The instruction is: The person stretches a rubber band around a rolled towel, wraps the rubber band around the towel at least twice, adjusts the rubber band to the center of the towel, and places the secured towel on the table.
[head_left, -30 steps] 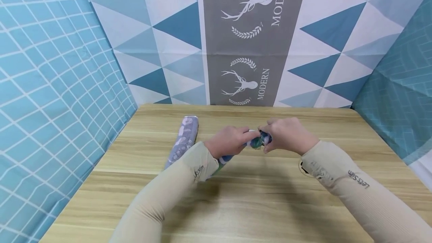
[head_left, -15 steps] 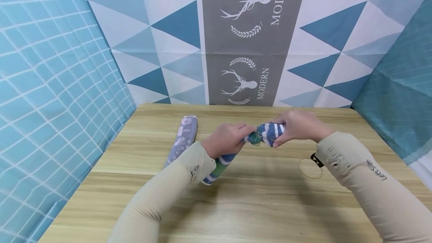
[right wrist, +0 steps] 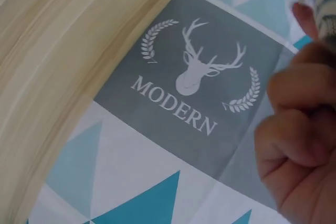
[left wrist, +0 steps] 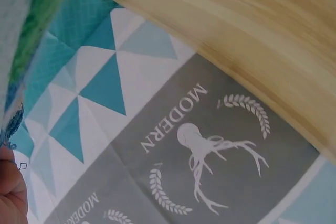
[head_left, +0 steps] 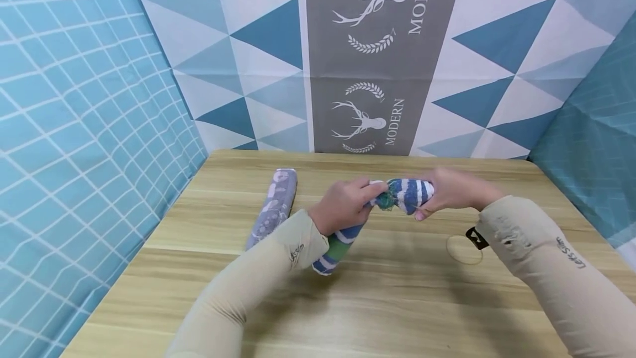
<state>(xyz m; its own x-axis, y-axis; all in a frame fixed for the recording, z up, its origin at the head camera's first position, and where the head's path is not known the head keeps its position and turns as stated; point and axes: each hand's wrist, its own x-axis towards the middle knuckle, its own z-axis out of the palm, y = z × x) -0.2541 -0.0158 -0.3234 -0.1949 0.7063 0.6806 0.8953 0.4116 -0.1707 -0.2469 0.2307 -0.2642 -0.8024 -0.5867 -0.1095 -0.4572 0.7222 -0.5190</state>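
A rolled towel striped in blue, white and green (head_left: 338,247) is held above the wooden table by both hands. My left hand (head_left: 343,206) grips it around the middle, and its lower end slants down toward me below that hand. At its upper part, frayed green threads (head_left: 386,199) bunch up between the two hands. My right hand (head_left: 454,189) pinches the blue-and-white far end. Fingers of the right hand (right wrist: 299,129) are curled in the right wrist view, while the left wrist view catches only a bit of the left hand (left wrist: 13,187) beside the blurred green cloth.
A lilac patterned towel roll (head_left: 275,203) lies on the table (head_left: 387,314) to the left of the hands. Under the right forearm is a thin pale loop (head_left: 464,250) with a black tag (head_left: 477,238) near it. Patterned curtains (head_left: 268,59) enclose the table behind and at the sides.
My right hand has moved to the right, away from my left hand, and more of the towel's blue-and-white end shows between them. The left hand keeps its grip.
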